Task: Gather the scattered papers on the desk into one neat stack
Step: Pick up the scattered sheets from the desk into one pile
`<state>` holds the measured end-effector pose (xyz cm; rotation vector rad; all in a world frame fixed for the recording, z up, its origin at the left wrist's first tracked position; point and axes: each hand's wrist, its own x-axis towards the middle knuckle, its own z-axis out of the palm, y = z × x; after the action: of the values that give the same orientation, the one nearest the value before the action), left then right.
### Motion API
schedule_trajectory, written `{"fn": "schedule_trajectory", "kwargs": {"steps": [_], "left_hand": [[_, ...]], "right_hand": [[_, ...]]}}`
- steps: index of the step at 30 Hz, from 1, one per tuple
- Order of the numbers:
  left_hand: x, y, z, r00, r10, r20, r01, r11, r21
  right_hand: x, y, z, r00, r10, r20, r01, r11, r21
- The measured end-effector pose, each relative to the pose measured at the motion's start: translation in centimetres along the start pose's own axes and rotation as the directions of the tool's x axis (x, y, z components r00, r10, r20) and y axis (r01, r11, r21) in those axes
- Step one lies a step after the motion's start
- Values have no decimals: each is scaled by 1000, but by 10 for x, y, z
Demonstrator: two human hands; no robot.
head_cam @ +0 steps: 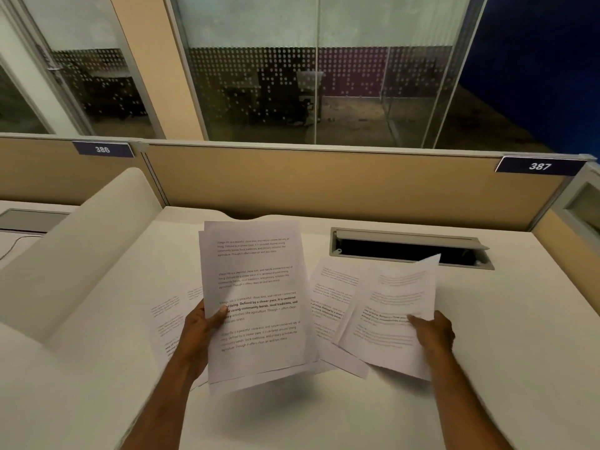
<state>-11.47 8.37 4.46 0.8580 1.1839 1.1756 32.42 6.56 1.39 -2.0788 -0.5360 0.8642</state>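
Gathered sheets [256, 300] held lifted off the bench [324, 417] at centre, pinched at their 9 o'clock edge by the left hand [203, 329], thumb on top: a growing pile kept clear to receive more. Single sheet [394, 316] at 3 o'clock, far corner raised, grasped at its right edge by the right hand [433, 332], likely headed onto the pile. Loose sheet [331, 306] lying flat between them; another [172, 319] at 9 o'clock, partly hidden. Cable hatch [409, 248] open at 1 o'clock.
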Motion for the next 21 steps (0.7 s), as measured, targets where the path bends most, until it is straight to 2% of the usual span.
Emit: {"fn": "schedule_trajectory", "kwargs": {"steps": [2, 5, 9, 14, 18, 21], "left_hand": [[0, 4, 0, 1000, 4, -5, -4, 1000, -1], [1, 12, -3, 1000, 12, -16, -12, 1000, -25], [-1, 19, -6, 1000, 24, -14, -25, 998, -50], [-8, 22, 2, 999, 25, 33, -23, 998, -50], [-20, 20, 11, 997, 31, 73, -26, 998, -65], [-26, 18, 12, 999, 16, 35, -12, 994, -113]], "right_hand": [[-1, -21, -10, 984, -163, 73, 161, 986, 36], [-16, -53, -33, 924, -328, 196, 275, 928, 253], [-42, -86, -47, 791, -458, 406, 207, 824, 527], [-80, -89, 15, 676, -422, 604, 74, 855, 514], [-112, -82, 69, 658, -361, 661, 9, 881, 473], [-126, -79, 91, 641, -365, 675, 44, 895, 443]]}}
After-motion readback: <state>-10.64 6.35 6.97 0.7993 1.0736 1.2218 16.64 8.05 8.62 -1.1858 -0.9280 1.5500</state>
